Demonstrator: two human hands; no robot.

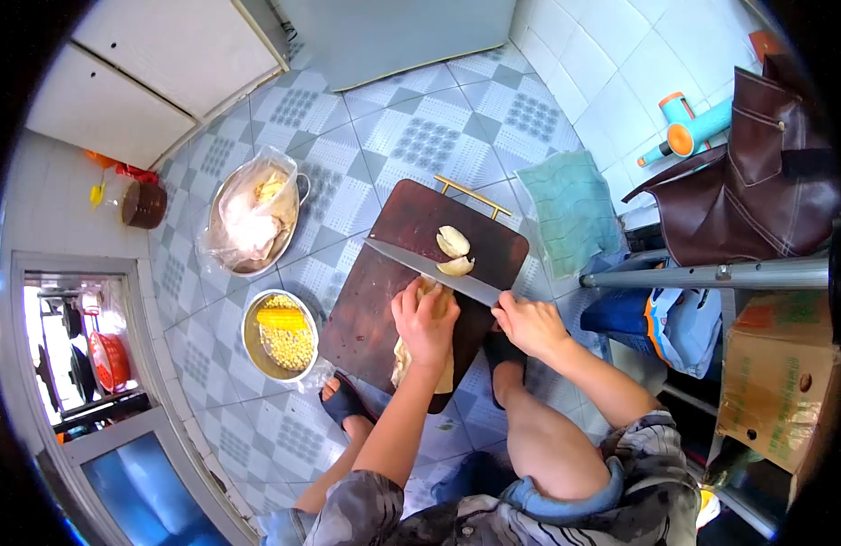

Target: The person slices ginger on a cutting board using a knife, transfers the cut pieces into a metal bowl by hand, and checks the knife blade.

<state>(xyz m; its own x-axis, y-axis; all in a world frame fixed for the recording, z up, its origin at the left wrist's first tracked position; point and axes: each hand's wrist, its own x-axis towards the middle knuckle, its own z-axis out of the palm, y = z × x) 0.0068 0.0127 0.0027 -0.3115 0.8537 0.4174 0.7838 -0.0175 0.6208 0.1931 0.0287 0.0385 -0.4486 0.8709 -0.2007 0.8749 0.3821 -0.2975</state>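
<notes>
A dark wooden cutting board [357, 300] with a brass handle lies on the tiled floor. My right hand [530, 326] is closed round the handle of a large knife [471, 284], whose blade points to the left across the board. Just below the blade, my left hand [424, 323] presses with bent fingers on a pale, long piece of food [441, 364] that reaches down the board. I cannot make out exactly what food it is. Beyond the blade lie two cut pale pieces, one [452, 241] above the other [456, 267].
Left of the board stand a metal bowl of corn [291, 362] and a basin with a plastic bag [257, 214] of pale food. A greenish mat [571, 214], a brown bag [757, 173], a metal rack [694, 276] and a cardboard box [777, 373] are on the right.
</notes>
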